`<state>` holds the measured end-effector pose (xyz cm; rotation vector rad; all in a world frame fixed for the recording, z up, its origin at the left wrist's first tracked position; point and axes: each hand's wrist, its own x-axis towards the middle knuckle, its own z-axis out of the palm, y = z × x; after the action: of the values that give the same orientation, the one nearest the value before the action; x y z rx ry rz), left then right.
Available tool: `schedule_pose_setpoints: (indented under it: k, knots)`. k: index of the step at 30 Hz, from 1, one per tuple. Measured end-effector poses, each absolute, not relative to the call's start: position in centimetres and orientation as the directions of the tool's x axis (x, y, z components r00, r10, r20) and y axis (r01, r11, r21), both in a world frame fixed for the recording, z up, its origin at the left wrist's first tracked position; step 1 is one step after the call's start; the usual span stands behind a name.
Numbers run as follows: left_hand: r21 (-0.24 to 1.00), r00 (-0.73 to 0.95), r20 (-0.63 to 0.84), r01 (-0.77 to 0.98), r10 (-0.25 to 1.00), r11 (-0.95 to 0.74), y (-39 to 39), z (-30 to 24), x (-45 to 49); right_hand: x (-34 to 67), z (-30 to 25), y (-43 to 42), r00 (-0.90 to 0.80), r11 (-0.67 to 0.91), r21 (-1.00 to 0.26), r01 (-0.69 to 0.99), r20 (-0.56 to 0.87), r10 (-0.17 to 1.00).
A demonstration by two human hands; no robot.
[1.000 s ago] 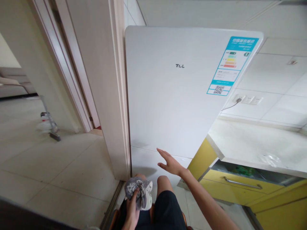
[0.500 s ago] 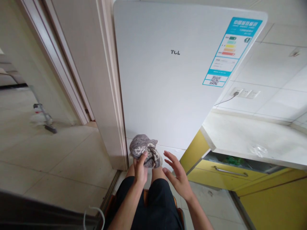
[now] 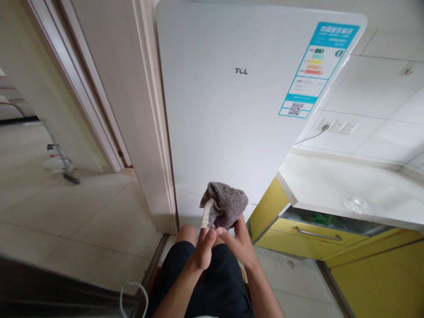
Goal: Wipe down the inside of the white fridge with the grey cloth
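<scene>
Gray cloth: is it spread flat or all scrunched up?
Scrunched up: the gray cloth makes a creased, lumpy bundle at the right hand, its folds overlapping.

Plain dark shorts (image 3: 228,287), bare knees (image 3: 186,234), bare forearms (image 3: 179,287), bare left hand (image 3: 202,254), bare right hand (image 3: 241,245)

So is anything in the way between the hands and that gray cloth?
No, nothing that I can see. The right hand holds the gray cloth, and the left hand is up against its lower end. The white fridge is behind the cloth, not in between.
</scene>
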<state>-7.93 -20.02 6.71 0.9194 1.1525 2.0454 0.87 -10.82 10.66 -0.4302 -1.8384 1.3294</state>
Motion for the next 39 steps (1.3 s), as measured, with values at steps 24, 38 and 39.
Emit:
schedule_pose_setpoints:
  k: [24, 38, 39]
  knots:
    - [0.778, -0.67, -0.072, 0.426, 0.739, 0.462, -23.5, -6.6, -14.5, 8.5, 12.3, 9.6, 0.277, 0.372, -0.926, -0.065, 0.341, 0.898]
    - [0.431, -0.769, -0.341, 0.384, 0.541, 0.817, -28.0, -20.2, -17.3, 13.1, 12.3, 23.8, 0.059, 0.215, -0.774, 0.595, 0.309, 0.949]
    - [0.425, -0.78, -0.348, 0.363, 0.52, 0.829, -27.7, -19.8, -17.2, 13.1, 12.1, 23.9, 0.062, 0.226, -0.783, 0.58, 0.32, 0.946]
